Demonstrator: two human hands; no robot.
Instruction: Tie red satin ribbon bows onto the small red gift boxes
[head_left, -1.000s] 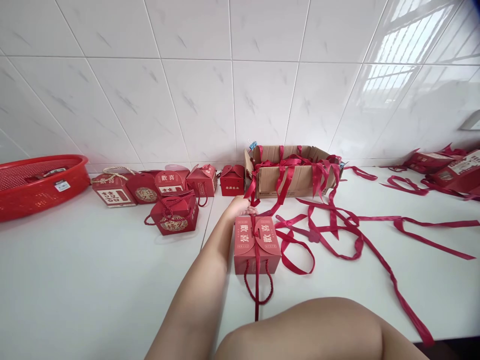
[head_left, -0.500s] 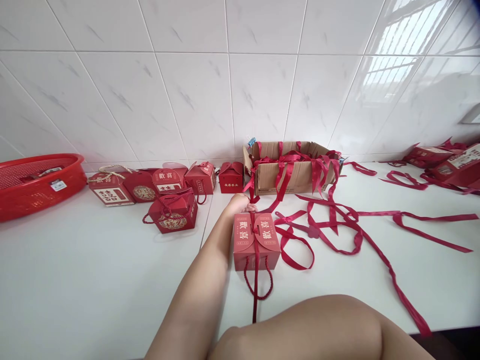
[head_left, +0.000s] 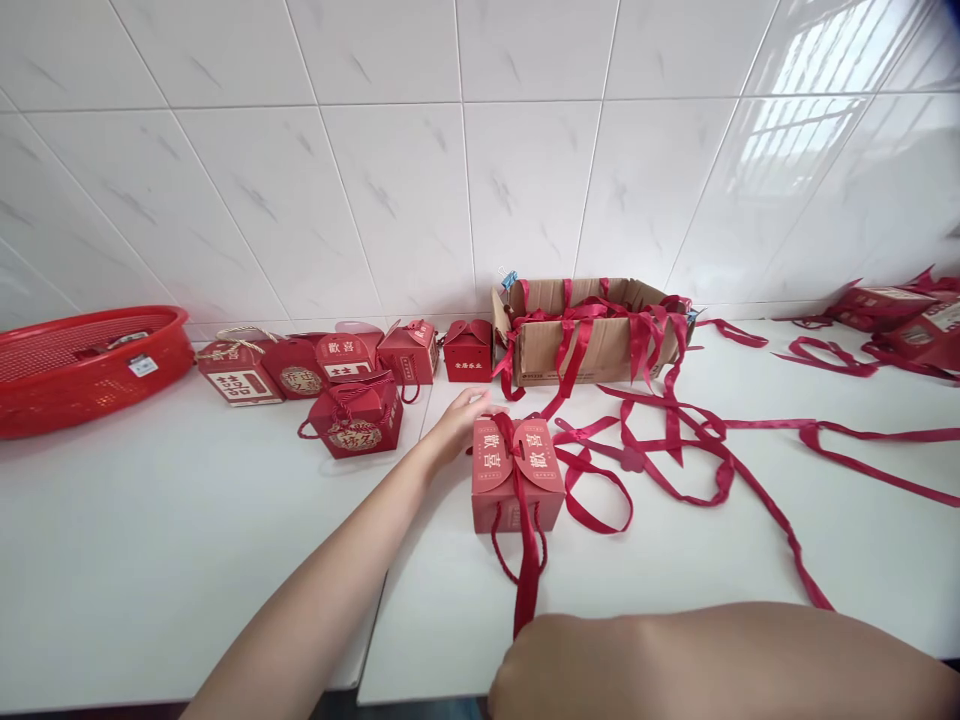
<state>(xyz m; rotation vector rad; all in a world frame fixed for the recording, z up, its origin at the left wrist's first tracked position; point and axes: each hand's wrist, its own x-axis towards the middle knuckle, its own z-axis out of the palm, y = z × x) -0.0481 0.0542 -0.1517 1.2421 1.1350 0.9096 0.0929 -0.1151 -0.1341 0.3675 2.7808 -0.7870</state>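
Note:
A red gift box (head_left: pixel 517 500) with pale lettering on its lid stands upright in front of me. Dark red ribbon (head_left: pixel 528 560) crosses its top, gathered at the middle, and runs down the front toward me, in front of a loop of red cord handle. Behind the box's back left corner is my left hand (head_left: pixel 459 418), its fingers curled at the ribbon's far end; the fingertips are partly hidden. My right hand (head_left: pixel 547 655) is low at the bottom edge, where the near ribbon end disappears behind it. Its back faces me and its fingers are hidden.
A cardboard box (head_left: pixel 600 350) draped with ribbons stands by the tiled wall. Loose ribbon strips (head_left: pixel 697 495) lie on the right. Several small red boxes (head_left: pixel 360 425) and a red plastic basket (head_left: pixel 161 365) are on the left; more red boxes (head_left: pixel 889 305) lie far right.
My left hand has shifted slightly left and away from the box's back edge. The front ribbon shows wider and flatter; my right arm has moved right and turned.

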